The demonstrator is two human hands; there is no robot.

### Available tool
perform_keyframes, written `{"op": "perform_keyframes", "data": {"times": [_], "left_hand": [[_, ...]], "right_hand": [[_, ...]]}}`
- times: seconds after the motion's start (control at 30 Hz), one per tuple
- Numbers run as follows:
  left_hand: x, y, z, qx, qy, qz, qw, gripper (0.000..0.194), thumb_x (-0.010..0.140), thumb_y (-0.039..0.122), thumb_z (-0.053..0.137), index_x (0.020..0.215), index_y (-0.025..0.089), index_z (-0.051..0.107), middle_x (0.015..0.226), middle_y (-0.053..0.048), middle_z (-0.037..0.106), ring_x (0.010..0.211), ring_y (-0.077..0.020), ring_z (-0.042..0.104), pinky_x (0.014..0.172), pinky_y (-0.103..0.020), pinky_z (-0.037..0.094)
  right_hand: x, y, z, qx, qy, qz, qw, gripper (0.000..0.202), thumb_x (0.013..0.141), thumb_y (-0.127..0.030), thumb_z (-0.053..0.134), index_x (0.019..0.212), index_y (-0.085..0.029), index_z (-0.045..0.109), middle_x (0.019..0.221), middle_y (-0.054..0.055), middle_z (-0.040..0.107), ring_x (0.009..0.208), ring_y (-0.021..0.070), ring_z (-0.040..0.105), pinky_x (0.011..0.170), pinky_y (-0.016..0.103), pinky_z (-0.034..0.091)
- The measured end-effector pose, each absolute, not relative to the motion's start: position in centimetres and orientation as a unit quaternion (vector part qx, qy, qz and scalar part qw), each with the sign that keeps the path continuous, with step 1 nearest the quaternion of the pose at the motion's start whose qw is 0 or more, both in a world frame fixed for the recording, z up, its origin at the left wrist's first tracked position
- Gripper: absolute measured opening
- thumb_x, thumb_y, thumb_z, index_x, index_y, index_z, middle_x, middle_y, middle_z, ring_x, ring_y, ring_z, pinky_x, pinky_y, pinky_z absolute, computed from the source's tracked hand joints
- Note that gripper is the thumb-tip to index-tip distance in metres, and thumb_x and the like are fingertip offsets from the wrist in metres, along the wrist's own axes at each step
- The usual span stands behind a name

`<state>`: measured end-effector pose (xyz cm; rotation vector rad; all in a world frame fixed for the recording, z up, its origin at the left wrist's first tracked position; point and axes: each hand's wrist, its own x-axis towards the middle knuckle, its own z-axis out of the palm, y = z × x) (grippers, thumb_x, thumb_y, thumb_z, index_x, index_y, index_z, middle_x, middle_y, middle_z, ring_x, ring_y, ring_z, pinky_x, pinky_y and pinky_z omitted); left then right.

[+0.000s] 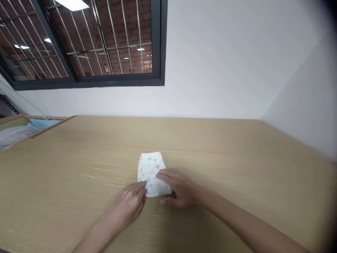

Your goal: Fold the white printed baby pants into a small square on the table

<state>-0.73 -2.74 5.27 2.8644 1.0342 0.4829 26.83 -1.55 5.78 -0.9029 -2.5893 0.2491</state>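
A small folded white cloth [152, 173] with little coloured prints lies on the wooden tabletop [79, 165], in front of me at the middle. At its lower left edge is my left hand [131, 201], its fingers drawn together on the cloth; the thumb is hard to make out. My right hand [180, 187] rests over the right side, fingers stretched across the top of the cloth. Its thumb is apart from the fingers, near the lower right corner. Part of the right edge is hidden under this hand.
A wooden-edged bin [15, 140] at the far left holds whitish and light blue material. Behind the table rises a white wall [210, 70] with a dark-framed barred window [118, 81]. A seam runs across the tabletop beyond the cloth.
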Motion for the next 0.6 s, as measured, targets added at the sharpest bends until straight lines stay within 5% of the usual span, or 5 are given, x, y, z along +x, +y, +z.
{"op": "perform_keyframes", "data": {"times": [0.13, 0.23, 0.37, 0.47, 0.6], "left_hand": [[-1.0, -1.0, 7.1, 0.894, 0.390, 0.159, 0.155, 0.025, 0.102, 0.027, 0.036, 0.114, 0.019, 0.057, 0.103, -0.010, 0.070, 0.095, -0.0244, 0.067, 0.085, -0.040, 0.053], [-1.6, 0.7, 8.7, 0.846, 0.419, 0.174, 0.280, 0.029, 0.103, 0.041, 0.036, 0.102, 0.022, 0.057, 0.090, -0.003, 0.067, 0.082, -0.0197, 0.063, 0.076, -0.033, 0.050], [-2.3, 3.2, 8.8, 0.801, 0.388, 0.195, 0.412, 0.039, 0.089, 0.053, 0.065, 0.107, 0.019, 0.061, 0.100, -0.005, 0.067, 0.087, -0.0191, 0.062, 0.074, -0.029, 0.048], [-1.8, 5.5, 7.8, 0.766, 0.433, 0.223, 0.420, 0.044, 0.083, 0.048, 0.070, 0.112, 0.017, 0.062, 0.094, -0.005, 0.068, 0.079, -0.0186, 0.064, 0.064, -0.026, 0.047], [-0.1, 8.6, 6.9, 0.743, 0.503, 0.251, 0.363, 0.028, 0.084, 0.034, 0.063, 0.104, 0.016, 0.059, 0.089, -0.006, 0.069, 0.075, -0.0187, 0.066, 0.062, -0.026, 0.048]], "right_hand": [[27.5, -2.3, 5.3, -0.354, -0.905, 0.135, 0.192, 0.066, 0.089, -0.052, 0.065, 0.141, -0.012, 0.052, 0.147, 0.021, 0.052, 0.135, 0.0344, 0.049, 0.113, 0.049, 0.038], [27.2, -1.7, 5.7, -0.411, -0.868, 0.177, 0.215, 0.037, 0.101, -0.036, 0.047, 0.132, -0.019, 0.059, 0.130, 0.014, 0.066, 0.118, 0.0285, 0.060, 0.100, 0.044, 0.047], [26.2, 0.1, 6.9, -0.464, -0.811, 0.234, 0.269, 0.032, 0.106, -0.039, 0.038, 0.109, -0.021, 0.064, 0.105, 0.009, 0.072, 0.094, 0.0247, 0.065, 0.083, 0.038, 0.050], [25.6, 2.1, 7.5, -0.494, -0.771, 0.258, 0.310, 0.032, 0.105, -0.046, 0.040, 0.106, -0.022, 0.062, 0.100, 0.006, 0.071, 0.088, 0.0231, 0.064, 0.078, 0.035, 0.048], [24.7, 5.3, 6.8, -0.551, -0.716, 0.255, 0.346, 0.028, 0.102, -0.046, 0.044, 0.104, -0.021, 0.058, 0.096, 0.006, 0.070, 0.085, 0.0229, 0.065, 0.075, 0.033, 0.047]]}}
